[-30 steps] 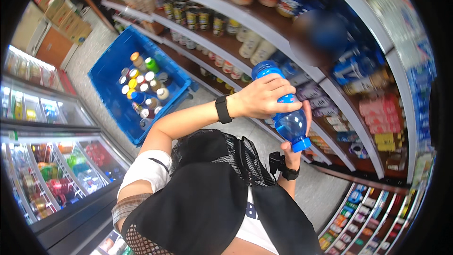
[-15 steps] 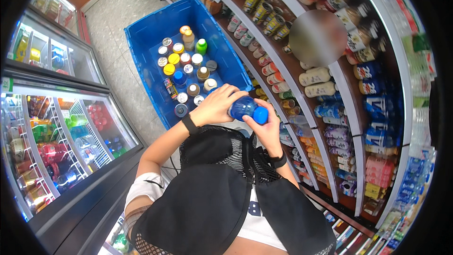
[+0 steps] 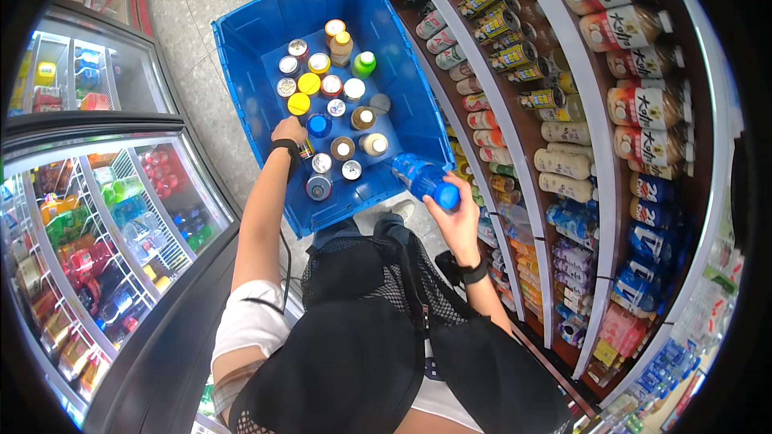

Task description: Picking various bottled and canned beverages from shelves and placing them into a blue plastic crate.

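My right hand [image 3: 457, 221] grips a clear blue bottle [image 3: 416, 172] near its blue cap. The bottle tilts over the near right edge of a blue crate [image 3: 402, 72], base toward the crate. My left hand [image 3: 289, 130] reaches down inside the crate by its left wall, fingers pointing down and hidden. Right beside that hand are a small can with a dark, colourful label [image 3: 306, 149], partly covered by my wrist, and a blue-capped bottle [image 3: 319, 124]. Several other bottles and cans stand in the crate, including a green bottle [image 3: 364, 65] and a yellow-lidded container [image 3: 298, 103].
Glass-fronted drink coolers [image 3: 96, 145] line the left side. Curved shelves [image 3: 555, 120] packed with cans and bottles rise close on the right. Grey floor tiles [image 3: 173, 12] show between the coolers and the crate. A shoe [image 3: 404, 209] shows below the crate.
My left hand has let go of the blue bottle and moved left, down into the crate. The right hand keeps the bottle and has shifted slightly lower. The crate shows larger in view.
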A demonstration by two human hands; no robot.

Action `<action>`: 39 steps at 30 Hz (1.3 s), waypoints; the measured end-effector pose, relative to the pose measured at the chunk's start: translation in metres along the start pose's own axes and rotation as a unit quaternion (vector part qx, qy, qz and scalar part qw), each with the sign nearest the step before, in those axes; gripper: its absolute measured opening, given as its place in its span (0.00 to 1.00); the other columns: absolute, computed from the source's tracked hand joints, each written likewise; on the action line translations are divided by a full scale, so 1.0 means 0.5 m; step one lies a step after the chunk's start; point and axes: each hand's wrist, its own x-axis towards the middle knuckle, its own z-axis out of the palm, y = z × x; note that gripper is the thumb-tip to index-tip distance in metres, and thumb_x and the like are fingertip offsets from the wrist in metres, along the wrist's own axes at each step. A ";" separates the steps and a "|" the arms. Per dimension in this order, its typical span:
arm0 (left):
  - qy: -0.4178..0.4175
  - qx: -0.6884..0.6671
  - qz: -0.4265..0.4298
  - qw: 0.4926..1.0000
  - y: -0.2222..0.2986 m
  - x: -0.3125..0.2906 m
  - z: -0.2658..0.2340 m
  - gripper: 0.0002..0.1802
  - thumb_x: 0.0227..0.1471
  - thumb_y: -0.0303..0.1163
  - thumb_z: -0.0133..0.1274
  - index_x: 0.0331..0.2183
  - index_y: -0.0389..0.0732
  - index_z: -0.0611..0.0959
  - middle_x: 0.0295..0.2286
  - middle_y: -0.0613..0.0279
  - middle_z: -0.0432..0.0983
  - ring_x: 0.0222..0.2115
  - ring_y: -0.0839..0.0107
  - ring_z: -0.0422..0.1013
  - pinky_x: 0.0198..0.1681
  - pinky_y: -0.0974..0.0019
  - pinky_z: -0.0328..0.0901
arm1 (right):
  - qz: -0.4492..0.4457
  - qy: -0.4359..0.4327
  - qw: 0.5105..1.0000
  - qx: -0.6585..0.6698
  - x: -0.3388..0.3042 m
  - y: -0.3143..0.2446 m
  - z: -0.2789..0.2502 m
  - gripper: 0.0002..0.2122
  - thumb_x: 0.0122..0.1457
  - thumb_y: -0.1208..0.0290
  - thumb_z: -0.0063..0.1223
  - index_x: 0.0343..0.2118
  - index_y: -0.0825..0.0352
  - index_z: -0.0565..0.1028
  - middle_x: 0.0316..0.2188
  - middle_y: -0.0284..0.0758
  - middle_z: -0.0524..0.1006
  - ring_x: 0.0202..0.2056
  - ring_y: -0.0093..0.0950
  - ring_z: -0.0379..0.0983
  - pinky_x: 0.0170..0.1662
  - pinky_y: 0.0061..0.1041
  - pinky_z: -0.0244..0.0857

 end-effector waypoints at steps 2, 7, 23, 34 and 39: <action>-0.037 0.022 -0.045 0.998 -0.013 0.020 0.028 0.19 0.48 0.41 0.55 0.43 0.44 0.80 0.42 0.52 0.77 0.44 0.56 0.74 0.46 0.55 0.69 | 0.043 0.010 0.999 0.028 -0.021 0.004 -0.010 0.24 0.47 0.72 0.67 0.46 0.67 0.68 0.52 0.50 0.70 0.46 0.36 0.74 0.46 0.30 0.70; -0.090 0.029 -0.089 0.992 -0.057 0.072 0.117 0.26 0.48 0.36 0.56 0.50 0.40 0.72 0.49 0.50 0.69 0.49 0.55 0.70 0.50 0.56 0.67 | 0.086 0.051 0.992 0.075 -0.064 0.011 0.003 0.25 0.46 0.75 0.67 0.46 0.66 0.66 0.53 0.51 0.69 0.50 0.37 0.71 0.47 0.32 0.69; 0.016 -0.005 -0.100 0.995 -0.073 0.067 0.110 0.24 0.47 0.34 0.56 0.45 0.39 0.67 0.47 0.43 0.63 0.41 0.45 0.72 0.42 0.50 0.70 | 0.123 0.009 0.990 0.064 -0.050 -0.007 0.038 0.24 0.45 0.76 0.67 0.44 0.66 0.67 0.54 0.52 0.67 0.48 0.37 0.73 0.46 0.31 0.71; -0.062 0.052 -0.018 0.997 -0.053 0.004 0.074 0.35 0.33 0.38 0.68 0.45 0.40 0.72 0.46 0.44 0.67 0.42 0.49 0.73 0.43 0.55 0.71 | 0.102 -0.038 0.993 0.048 -0.020 0.015 0.071 0.24 0.44 0.76 0.67 0.45 0.66 0.68 0.53 0.52 0.68 0.48 0.39 0.73 0.44 0.33 0.73; -0.044 0.048 -0.037 0.997 -0.051 -0.035 0.086 0.41 0.32 0.38 0.69 0.48 0.41 0.66 0.45 0.42 0.63 0.40 0.47 0.73 0.41 0.55 0.72 | 0.099 -0.051 0.993 0.047 -0.022 0.007 0.082 0.24 0.44 0.76 0.67 0.45 0.66 0.69 0.53 0.52 0.68 0.47 0.40 0.74 0.42 0.32 0.73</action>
